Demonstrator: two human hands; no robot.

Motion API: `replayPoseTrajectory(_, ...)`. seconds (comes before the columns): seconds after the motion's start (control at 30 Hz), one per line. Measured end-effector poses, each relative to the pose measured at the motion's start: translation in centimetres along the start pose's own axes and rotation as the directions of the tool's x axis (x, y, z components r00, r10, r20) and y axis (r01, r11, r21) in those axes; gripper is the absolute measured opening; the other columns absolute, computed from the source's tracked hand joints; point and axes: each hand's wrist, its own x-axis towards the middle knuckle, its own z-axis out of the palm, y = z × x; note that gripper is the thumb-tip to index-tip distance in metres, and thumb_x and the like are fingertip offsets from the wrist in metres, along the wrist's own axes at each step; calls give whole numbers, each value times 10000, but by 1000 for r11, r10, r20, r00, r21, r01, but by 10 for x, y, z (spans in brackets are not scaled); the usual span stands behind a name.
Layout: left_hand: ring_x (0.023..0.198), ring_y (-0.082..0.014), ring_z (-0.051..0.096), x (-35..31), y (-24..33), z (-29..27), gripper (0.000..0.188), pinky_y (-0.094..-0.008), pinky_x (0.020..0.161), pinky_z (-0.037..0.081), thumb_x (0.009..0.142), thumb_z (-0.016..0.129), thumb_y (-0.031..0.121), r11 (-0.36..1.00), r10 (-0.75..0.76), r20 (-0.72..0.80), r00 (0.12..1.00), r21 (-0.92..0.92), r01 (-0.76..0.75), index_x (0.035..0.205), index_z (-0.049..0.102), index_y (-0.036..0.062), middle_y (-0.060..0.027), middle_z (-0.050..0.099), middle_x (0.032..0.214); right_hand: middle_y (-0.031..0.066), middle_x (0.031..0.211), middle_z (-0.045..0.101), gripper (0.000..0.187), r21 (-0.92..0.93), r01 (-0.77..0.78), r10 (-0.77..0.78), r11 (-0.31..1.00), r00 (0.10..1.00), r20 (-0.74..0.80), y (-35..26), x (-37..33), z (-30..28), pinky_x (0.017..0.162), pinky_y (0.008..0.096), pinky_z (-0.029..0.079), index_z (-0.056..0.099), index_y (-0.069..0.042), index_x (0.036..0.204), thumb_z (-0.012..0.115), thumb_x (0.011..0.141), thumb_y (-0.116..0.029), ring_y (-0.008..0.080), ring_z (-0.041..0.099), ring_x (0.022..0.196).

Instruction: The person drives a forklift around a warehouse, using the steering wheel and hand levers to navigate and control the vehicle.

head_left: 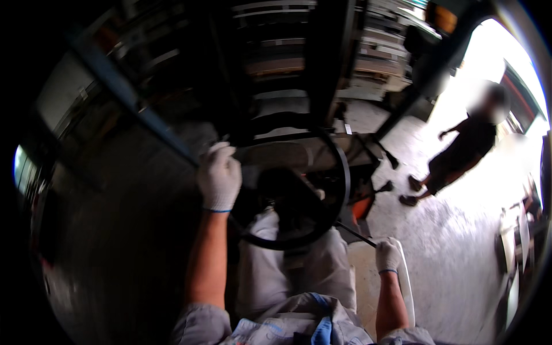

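Note:
I sit behind a black steering wheel (347,178) in what looks like a forklift. My left hand (219,179), in a white knit glove with a blue cuff edge, is closed at the wheel's left rim; the fingers hide the grip itself. Low on the right, my right hand (388,255), gloved the same way, is wrapped round the end of a thin black lever (357,234). That lever slants up towards the underside of the wheel. Several black-knobbed levers (392,161) stand to the right of the wheel, apart from both hands.
Ahead rises a dark mast (328,63), with stacked pallets (379,60) beyond it. Blue-grey posts (123,86) frame the cab. A person (464,148) in dark clothes stands on the concrete floor (414,224) to the right, beside a bright opening. Pale sheets or boards (509,241) stand far right.

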Motion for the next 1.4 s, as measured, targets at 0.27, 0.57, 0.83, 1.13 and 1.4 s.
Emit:
replayPoseTrajectory(0.27, 950, -358, 725, 11, -9, 6, 180, -450, 819, 598, 806, 690, -15, 998, -9, -66, 998, -66, 4, 963, 722, 66, -127, 758, 1071, 208, 1047, 730, 191, 102, 104, -99, 989, 994, -53, 5, 4, 11, 964, 505, 534, 735, -10, 851, 668, 898, -183, 416, 661, 1081)
replayPoseTrajectory(0.57, 919, -345, 701, 22, -9, 4, 211, -443, 787, 584, 787, 703, -13, 999, -14, -66, 998, -49, 11, 967, 717, 98, -80, 760, 1086, 188, 1009, 729, 200, 90, 102, -99, 991, 994, -37, -4, -1, -2, 943, 495, 535, 736, -21, 837, 656, 912, -189, 401, 660, 1046)
replayPoseTrajectory(0.83, 875, -353, 728, 46, -22, 19, 187, -431, 745, 599, 790, 695, -10, 992, 35, -80, 996, -116, -44, 950, 712, 85, -117, 766, 1073, 207, 1011, 723, 187, 113, 98, -101, 989, 995, 19, -5, 0, -16, 932, 495, 534, 729, -6, 868, 639, 918, -162, 407, 658, 1043)
replayPoseTrajectory(1.13, 890, -322, 715, 126, 69, 151, 102, -446, 776, 607, 837, 663, 33, 951, 83, 190, 978, -308, -21, 905, 739, 39, -146, 753, 971, 219, 1002, 739, 309, 54, 197, -196, 979, 980, -23, -18, -2, -50, 840, 535, 563, 761, -35, 929, 582, 981, -283, 434, 703, 935)
replayPoseTrajectory(1.4, 939, -258, 630, 0, 181, 66, 98, -406, 835, 553, 869, 669, 108, 754, 590, 420, 689, -593, -284, 885, 712, 22, -128, 654, 995, 202, 1084, 762, 294, 31, 113, -115, 993, 991, 65, -28, -4, -63, 922, 498, 569, 783, -40, 1018, 592, 984, -260, 405, 716, 1019)
